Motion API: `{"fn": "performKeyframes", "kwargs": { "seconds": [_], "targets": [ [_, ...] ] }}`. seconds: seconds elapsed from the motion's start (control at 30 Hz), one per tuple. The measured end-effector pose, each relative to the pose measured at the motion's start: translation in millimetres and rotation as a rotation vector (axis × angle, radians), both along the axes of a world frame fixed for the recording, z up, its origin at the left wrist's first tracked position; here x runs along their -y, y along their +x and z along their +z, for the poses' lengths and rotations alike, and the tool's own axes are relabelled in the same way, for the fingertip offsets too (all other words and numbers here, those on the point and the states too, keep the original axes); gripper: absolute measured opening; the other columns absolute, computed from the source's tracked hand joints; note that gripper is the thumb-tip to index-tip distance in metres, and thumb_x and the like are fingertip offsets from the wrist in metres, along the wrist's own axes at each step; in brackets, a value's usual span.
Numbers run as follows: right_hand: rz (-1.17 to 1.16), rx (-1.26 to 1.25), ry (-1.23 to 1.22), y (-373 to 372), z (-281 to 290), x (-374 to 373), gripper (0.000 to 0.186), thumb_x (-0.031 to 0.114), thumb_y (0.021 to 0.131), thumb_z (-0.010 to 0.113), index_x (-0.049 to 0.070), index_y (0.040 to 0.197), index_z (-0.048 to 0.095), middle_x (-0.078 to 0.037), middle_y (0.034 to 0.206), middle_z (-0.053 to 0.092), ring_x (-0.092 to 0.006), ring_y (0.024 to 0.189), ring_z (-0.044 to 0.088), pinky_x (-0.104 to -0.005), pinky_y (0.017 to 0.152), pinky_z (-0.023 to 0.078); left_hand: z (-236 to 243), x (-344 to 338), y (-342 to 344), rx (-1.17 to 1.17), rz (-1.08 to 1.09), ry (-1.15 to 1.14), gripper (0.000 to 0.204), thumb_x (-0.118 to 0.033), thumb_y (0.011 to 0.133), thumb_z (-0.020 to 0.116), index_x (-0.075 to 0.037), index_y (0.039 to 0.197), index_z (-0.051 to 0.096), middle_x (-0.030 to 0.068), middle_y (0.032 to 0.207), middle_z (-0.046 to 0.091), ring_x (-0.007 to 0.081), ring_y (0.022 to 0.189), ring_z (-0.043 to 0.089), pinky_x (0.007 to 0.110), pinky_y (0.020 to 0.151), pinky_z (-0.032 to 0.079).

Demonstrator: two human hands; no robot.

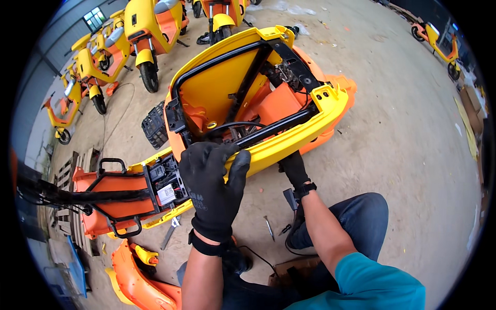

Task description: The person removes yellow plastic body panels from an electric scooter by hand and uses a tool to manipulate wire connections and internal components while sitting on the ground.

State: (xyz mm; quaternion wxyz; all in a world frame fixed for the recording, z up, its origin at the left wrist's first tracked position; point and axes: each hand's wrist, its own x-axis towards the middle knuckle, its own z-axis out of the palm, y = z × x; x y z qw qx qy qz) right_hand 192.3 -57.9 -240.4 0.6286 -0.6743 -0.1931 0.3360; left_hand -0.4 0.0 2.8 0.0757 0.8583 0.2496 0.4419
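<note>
Left hand [212, 181], gloved, is resting half curled at the near edge of the yellow side panel [289, 147], thumb and index finger standing apart; cannot tell whether it is pinching the edge. Right hand [295, 168] is sitting beneath the same panel, fingertips hidden, hold unknown. Panel is running along the near side of the scooter body [222, 77], beside a black frame tube [279, 127]. Step in hand: apparently positioning the panel; next move is probably calling for even two-handed support. Slim metal tool [269, 228] is lying on the concrete floor [413, 155].

Scooter body [292, 142] yellow, orange (frame [279, 127] black).
</note>
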Motion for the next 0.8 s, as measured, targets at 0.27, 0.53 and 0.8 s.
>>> {"fn": "performKeyframes", "kwargs": {
  "seconds": [0.27, 0.53, 0.8],
  "targets": [
    [-0.054, 0.074, 0.034, -9, -4, -4, 0.04, 0.024, 0.088, 0.059, 0.003, 0.12, 0.047, -0.007, 0.076, 0.06, -0.0138, 0.058, 0.057, -0.0282, 0.05, 0.048, 3, -1, -3, -0.003, -0.001, -0.002, 0.015, -0.009, 0.072, 0.071, -0.007, 0.085, 0.065, 0.0095, 0.081, 0.054, 0.0264, 0.081, 0.05, 0.037, 0.074, 0.038],
    [-0.212, 0.144, 0.07, -38, -21, 8, 0.044, 0.029, 0.09, 0.06, 0.007, 0.123, 0.041, -0.002, 0.064, 0.05, -0.0098, 0.051, 0.049, -0.0259, 0.047, 0.042, -5, -1, -10, 0.044, 0.001, 0.042, 0.018, -0.013, 0.073, 0.073, -0.008, 0.086, 0.063, 0.0086, 0.084, 0.053, 0.0278, 0.086, 0.051, 0.04, 0.076, 0.039],
    [0.402, 0.005, 0.013, -56, -303, 127, 0.029, 0.032, 0.086, 0.056, 0.008, 0.103, 0.055, -0.008, 0.079, 0.061, -0.0218, 0.073, 0.061, -0.0358, 0.065, 0.05, -12, -25, -21, 0.263, -0.042, 0.283, 0.015, -0.011, 0.077, 0.063, -0.006, 0.091, 0.063, 0.0127, 0.087, 0.058, 0.0318, 0.086, 0.055, 0.042, 0.078, 0.043]
  ]
}}
